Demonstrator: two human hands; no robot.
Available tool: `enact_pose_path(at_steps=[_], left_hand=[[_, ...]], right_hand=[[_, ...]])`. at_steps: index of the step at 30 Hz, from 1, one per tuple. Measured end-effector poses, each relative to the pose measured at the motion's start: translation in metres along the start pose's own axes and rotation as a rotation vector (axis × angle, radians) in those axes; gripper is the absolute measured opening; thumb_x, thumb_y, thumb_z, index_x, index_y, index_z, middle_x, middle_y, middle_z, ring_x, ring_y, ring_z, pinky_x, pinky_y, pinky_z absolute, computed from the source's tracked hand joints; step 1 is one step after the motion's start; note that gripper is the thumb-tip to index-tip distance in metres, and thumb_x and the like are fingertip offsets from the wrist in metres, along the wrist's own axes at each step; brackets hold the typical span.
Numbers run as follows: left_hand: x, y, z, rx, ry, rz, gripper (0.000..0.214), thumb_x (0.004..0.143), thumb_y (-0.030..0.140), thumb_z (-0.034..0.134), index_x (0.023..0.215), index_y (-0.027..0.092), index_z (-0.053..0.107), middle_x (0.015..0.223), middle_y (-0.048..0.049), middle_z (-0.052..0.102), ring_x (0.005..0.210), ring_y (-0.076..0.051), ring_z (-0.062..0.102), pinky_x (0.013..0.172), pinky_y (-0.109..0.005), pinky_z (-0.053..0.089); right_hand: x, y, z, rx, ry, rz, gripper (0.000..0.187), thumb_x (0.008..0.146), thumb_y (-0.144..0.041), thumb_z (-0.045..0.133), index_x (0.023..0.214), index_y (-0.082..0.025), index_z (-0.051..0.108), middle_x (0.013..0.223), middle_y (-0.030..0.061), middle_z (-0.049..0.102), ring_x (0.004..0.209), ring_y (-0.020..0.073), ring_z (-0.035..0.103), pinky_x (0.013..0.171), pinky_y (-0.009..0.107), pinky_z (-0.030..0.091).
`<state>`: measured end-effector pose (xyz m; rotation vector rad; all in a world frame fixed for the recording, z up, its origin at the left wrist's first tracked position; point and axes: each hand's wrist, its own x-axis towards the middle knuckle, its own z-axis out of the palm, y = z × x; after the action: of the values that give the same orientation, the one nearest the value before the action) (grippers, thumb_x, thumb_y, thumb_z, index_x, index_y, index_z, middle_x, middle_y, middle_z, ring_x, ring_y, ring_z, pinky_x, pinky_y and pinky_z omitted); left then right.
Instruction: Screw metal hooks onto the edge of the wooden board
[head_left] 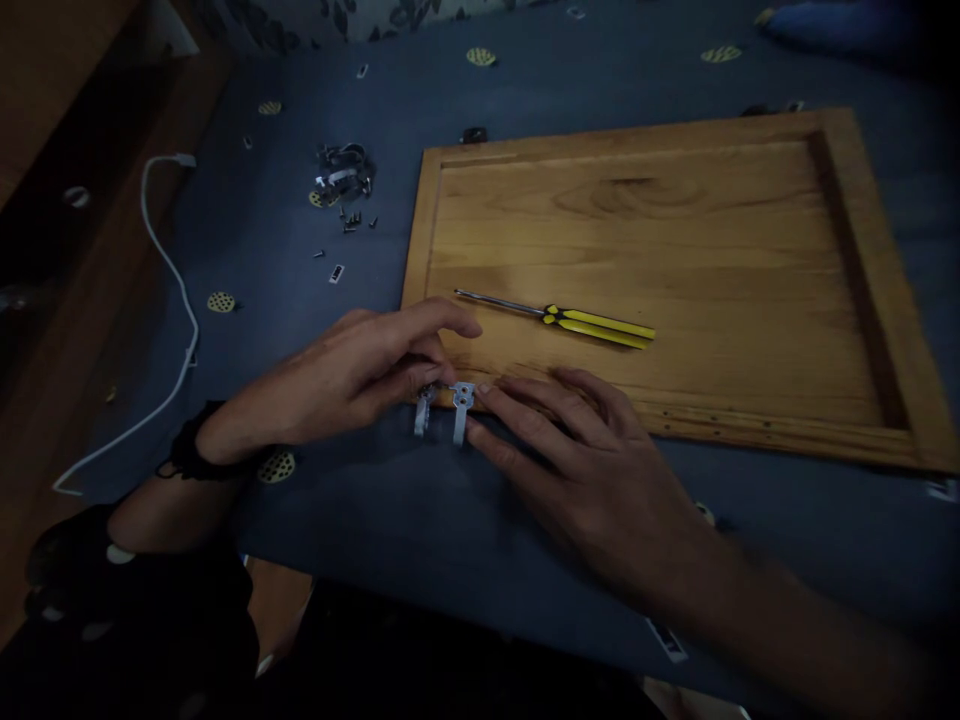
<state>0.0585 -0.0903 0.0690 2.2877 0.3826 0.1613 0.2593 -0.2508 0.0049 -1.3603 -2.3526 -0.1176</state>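
Note:
A small silvery metal hinge (pixel 463 399) lies at the near edge of a framed wooden panel (pixel 675 240), its arms jutting over the edge. My left hand (pixel 360 365) pinches the hinge's left part between thumb and fingers, with the index finger stretched out above the wood. My right hand (pixel 585 460) rests over the panel's near edge, fingers spread, thumb and fingertip touching the hinge's right side. A screwdriver (pixel 600 326) with a yellow and black handle lies on the panel just beyond both hands, its shaft pointing left.
A blue patterned cloth (pixel 337 540) covers the surface. Beyond my left hand lie a heap of metal hinges (pixel 345 172) and several small screws (pixel 350 220). A white cable (pixel 184 275) curves along the left, by wooden furniture (pixel 97 200). Small holes dot the panel's near rail.

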Motion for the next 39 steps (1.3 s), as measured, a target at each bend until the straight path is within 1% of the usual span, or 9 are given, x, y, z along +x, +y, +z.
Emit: enact_pose_path(at_steps=[6,14,23,25,28,31,33,37,39], left_hand=[[-0.001,-0.001,0.000,0.012,0.007,-0.006,0.029,0.104,0.020,0.052,0.133,0.016,0.053,0.098,-0.0016,0.080,0.089,-0.013,0.076,0.080,-0.022,0.053],[0.000,0.001,0.000,0.005,0.008,-0.024,0.030,0.104,0.020,0.051,0.134,0.015,0.053,0.100,-0.0023,0.080,0.091,-0.014,0.076,0.082,-0.024,0.054],[0.000,0.002,0.001,-0.014,0.020,-0.044,0.029,0.103,0.023,0.053,0.131,0.018,0.057,0.097,-0.0019,0.080,0.087,-0.015,0.076,0.078,-0.026,0.054],[-0.001,0.001,-0.001,-0.013,0.092,-0.049,0.028,0.102,0.025,0.055,0.129,0.018,0.059,0.096,-0.0024,0.079,0.089,-0.016,0.075,0.079,-0.027,0.055],[-0.002,-0.007,-0.009,-0.047,0.333,-0.097,0.025,0.100,0.031,0.061,0.122,0.019,0.063,0.093,-0.0032,0.078,0.089,-0.016,0.074,0.082,-0.027,0.056],[-0.005,-0.026,-0.025,-0.115,0.613,-0.143,0.025,0.098,0.040,0.063,0.111,0.019,0.063,0.081,-0.0013,0.073,0.074,-0.013,0.070,0.070,-0.024,0.056],[-0.007,-0.044,-0.037,-0.116,0.744,-0.206,0.028,0.097,0.045,0.062,0.108,0.019,0.061,0.081,-0.0016,0.072,0.068,-0.012,0.067,0.065,-0.023,0.055],[-0.010,-0.079,-0.050,0.108,0.779,-0.366,0.023,0.097,0.036,0.048,0.108,0.018,0.058,0.085,-0.0041,0.070,0.069,-0.013,0.066,0.063,-0.024,0.052],[-0.011,-0.090,-0.050,0.188,0.754,-0.403,0.017,0.092,0.026,0.051,0.102,0.018,0.061,0.080,-0.0035,0.069,0.068,-0.015,0.064,0.066,-0.027,0.051]], right_hand=[[-0.001,-0.001,0.000,-0.053,0.000,-0.007,0.040,0.111,-0.021,0.033,0.129,-0.019,0.069,0.133,0.0088,0.070,0.127,0.0263,0.056,0.109,0.053,0.044],[0.000,0.000,0.001,-0.040,0.022,-0.004,0.041,0.111,-0.020,0.031,0.128,-0.017,0.067,0.136,0.0088,0.069,0.125,0.0275,0.057,0.109,0.052,0.041],[0.000,0.001,-0.001,-0.026,-0.012,-0.012,0.035,0.108,-0.018,0.042,0.130,-0.016,0.068,0.135,0.0114,0.069,0.127,0.0282,0.056,0.108,0.054,0.042],[0.001,0.001,-0.002,-0.031,-0.017,-0.013,0.034,0.107,-0.018,0.042,0.130,-0.017,0.069,0.135,0.0105,0.069,0.127,0.0280,0.057,0.107,0.053,0.042],[0.002,0.000,-0.002,-0.035,0.008,-0.005,0.033,0.107,-0.017,0.043,0.124,-0.018,0.071,0.132,0.0091,0.071,0.125,0.0278,0.058,0.106,0.052,0.041],[0.001,-0.001,0.003,-0.045,0.045,0.025,0.033,0.107,-0.015,0.042,0.117,-0.020,0.073,0.126,0.0062,0.074,0.120,0.0254,0.060,0.106,0.049,0.040],[0.001,0.000,0.008,-0.049,0.111,0.008,0.035,0.108,-0.017,0.039,0.114,-0.021,0.073,0.124,0.0044,0.075,0.119,0.0237,0.060,0.107,0.047,0.038],[-0.001,0.004,0.019,-0.084,0.175,-0.009,0.032,0.107,-0.018,0.043,0.114,-0.023,0.073,0.123,0.0016,0.076,0.117,0.0222,0.061,0.107,0.045,0.038],[-0.002,0.005,0.021,-0.101,0.176,-0.014,0.028,0.103,-0.017,0.048,0.115,-0.025,0.073,0.124,0.0008,0.075,0.118,0.0218,0.061,0.106,0.045,0.039]])
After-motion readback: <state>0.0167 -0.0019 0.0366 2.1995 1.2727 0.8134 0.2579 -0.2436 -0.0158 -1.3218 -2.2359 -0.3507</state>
